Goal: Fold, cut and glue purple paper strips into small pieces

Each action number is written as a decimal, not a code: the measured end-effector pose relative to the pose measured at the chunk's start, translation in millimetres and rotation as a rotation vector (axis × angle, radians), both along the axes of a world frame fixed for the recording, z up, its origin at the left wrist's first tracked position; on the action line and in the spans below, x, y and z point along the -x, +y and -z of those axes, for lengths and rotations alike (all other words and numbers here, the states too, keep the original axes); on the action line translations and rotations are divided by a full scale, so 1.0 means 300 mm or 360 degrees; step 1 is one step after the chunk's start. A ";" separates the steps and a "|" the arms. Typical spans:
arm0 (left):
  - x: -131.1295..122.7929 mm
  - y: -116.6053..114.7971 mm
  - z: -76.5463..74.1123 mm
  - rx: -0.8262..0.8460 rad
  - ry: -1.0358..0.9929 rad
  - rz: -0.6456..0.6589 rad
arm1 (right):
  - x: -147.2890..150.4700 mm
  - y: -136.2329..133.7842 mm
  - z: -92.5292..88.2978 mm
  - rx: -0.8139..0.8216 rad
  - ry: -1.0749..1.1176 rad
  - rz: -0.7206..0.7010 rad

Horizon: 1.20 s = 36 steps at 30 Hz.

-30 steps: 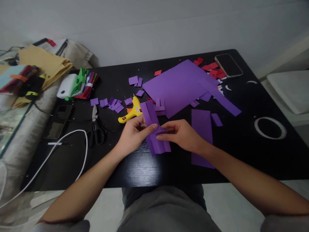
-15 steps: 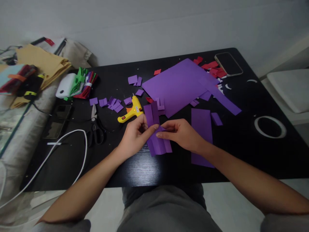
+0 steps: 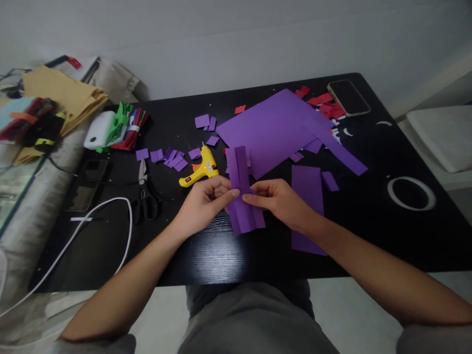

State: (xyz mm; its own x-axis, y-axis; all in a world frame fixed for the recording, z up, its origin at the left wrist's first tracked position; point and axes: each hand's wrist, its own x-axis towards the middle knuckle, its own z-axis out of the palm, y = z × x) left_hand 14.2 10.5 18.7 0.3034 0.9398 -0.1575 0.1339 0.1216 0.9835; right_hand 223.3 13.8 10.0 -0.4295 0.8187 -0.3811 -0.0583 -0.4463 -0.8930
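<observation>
A folded purple paper (image 3: 245, 216) with lengthwise creases is held up above the table's front half. My left hand (image 3: 208, 199) pinches its left edge, thumb on the front face and fingers behind. From the right, my right hand (image 3: 276, 199) grips the opposite edge between thumb and fingers. The paper's upper part stands narrow and folded, while its lower end spreads wider. A yellow glue gun (image 3: 202, 167) lies just beyond my left hand. Under my right forearm is a flat purple paper rectangle (image 3: 306, 191), with a small folded purple piece (image 3: 330, 181) beside it.
A large purple sheet (image 3: 269, 130) lies behind my hands. Small purple pieces (image 3: 175, 158) and black-handled scissors (image 3: 148, 196) are to the left, near a white cable (image 3: 129, 231). Red scraps (image 3: 326, 103), a phone (image 3: 348, 97) and a white ring (image 3: 393, 194) lie right on the black table (image 3: 368, 236).
Both hands have shifted slightly, and the folded purple paper has turned more upright and moved a little right. My right thumb now presses nearer the paper's right edge.
</observation>
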 end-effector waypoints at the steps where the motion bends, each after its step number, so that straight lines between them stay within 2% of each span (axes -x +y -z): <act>1: 0.000 0.001 -0.001 -0.0005 -0.0007 -0.0013 | 0.000 0.000 0.000 0.0001 0.0001 0.0001; 5: -0.002 0.004 -0.005 0.0007 -0.0027 -0.0038 | 0.001 -0.002 0.001 0.0012 0.0009 0.0004; 13: -0.010 0.011 -0.032 0.0036 0.0069 0.0141 | -0.003 0.001 0.006 -0.0005 0.0025 0.0005; 20: 0.001 0.011 -0.022 0.0003 0.0097 0.0154 | -0.002 -0.001 -0.003 -0.0039 -0.0003 -0.0027; 28: 0.021 0.011 -0.008 0.0039 0.0109 0.0227 | -0.001 0.004 -0.014 -0.0229 -0.0189 -0.0030; 36: 0.028 0.017 -0.014 -0.0063 0.0106 0.0286 | -0.010 0.011 -0.008 -0.0255 -0.0141 -0.0055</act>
State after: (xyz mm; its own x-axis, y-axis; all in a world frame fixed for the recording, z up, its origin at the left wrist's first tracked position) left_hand 5.7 15.5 22.9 0.4571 0.8772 -0.1471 0.2151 0.0514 0.9752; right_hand 226.2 17.0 12.4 -0.4290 0.8574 -0.2843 0.0367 -0.2980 -0.9539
